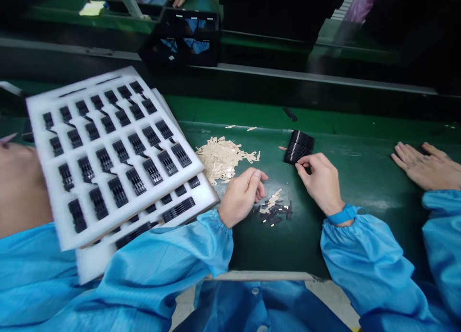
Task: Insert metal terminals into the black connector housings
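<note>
My right hand (321, 182), with a blue band at the wrist, pinches the lower corner of a block of thin black strips (299, 146) lined up side by side on the green work surface. To the left, my left hand (242, 196) is curled with thumb and forefinger together; whatever they hold, if anything, is hidden. Just beyond it spreads a pile of small cream-coloured pieces (220, 158). Between my hands lies a small heap of black and cream pieces (275, 209).
At left, another person's arm (21, 188) is beside a white foam tray (126, 166) of black parts, tilted over a second tray (88, 264). Another person's hand (427, 167) lies flat at right. A loose black piece (290, 114) and a black bin (192, 36) are farther back.
</note>
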### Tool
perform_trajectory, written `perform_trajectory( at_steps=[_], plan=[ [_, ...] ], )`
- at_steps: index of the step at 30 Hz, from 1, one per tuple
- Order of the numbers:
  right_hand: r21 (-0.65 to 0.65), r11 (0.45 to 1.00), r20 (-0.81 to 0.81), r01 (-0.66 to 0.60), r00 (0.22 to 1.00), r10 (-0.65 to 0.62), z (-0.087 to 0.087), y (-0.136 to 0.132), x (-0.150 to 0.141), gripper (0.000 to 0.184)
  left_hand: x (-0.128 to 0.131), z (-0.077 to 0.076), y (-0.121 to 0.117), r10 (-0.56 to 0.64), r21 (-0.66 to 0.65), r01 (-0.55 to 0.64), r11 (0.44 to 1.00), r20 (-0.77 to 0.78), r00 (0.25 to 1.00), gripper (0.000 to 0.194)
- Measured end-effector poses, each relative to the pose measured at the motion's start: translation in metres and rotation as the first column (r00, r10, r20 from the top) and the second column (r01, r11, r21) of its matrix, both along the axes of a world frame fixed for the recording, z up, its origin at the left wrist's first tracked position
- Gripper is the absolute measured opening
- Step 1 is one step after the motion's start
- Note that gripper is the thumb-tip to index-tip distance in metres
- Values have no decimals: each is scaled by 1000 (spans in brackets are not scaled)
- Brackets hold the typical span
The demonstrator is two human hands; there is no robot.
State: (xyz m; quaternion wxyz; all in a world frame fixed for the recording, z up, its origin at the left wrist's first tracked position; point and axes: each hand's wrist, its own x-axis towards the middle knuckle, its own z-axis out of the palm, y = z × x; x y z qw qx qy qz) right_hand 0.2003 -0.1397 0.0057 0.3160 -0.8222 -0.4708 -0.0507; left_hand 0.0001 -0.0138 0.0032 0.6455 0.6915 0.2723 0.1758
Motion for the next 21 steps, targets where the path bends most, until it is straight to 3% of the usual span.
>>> perform_trajectory(
  at_steps=[6,9,11,13,16,19,21],
  plan=[
    [-93,996,25,14,1000,-12,-2,-2,1,2,0,-1,0,-2,16,1,1000,7,1000,40],
    [-24,998,-134,-55,990,51,4,-1,-9,8,0,-2,0,2,27,-2,1000,14,1000,37],
    [64,992,-361,-105,924,122,7,2,-21,15,2,-2,-1,-5,13,4,1000,41,999,30],
    [116,977,-552,-177,806,212,8,4,-34,21,4,0,-1,-29,-10,30,999,94,995,29],
    [109,949,-671,-297,682,291,7,5,-44,23,6,2,2,-34,-73,46,996,157,987,24],
    [13,929,-672,-369,685,281,8,3,-37,22,9,2,7,75,-200,-40,979,174,982,22],
    [-77,885,-622,-460,716,318,9,1,-29,19,10,0,9,146,-268,-94,959,181,973,22]
  ],
)
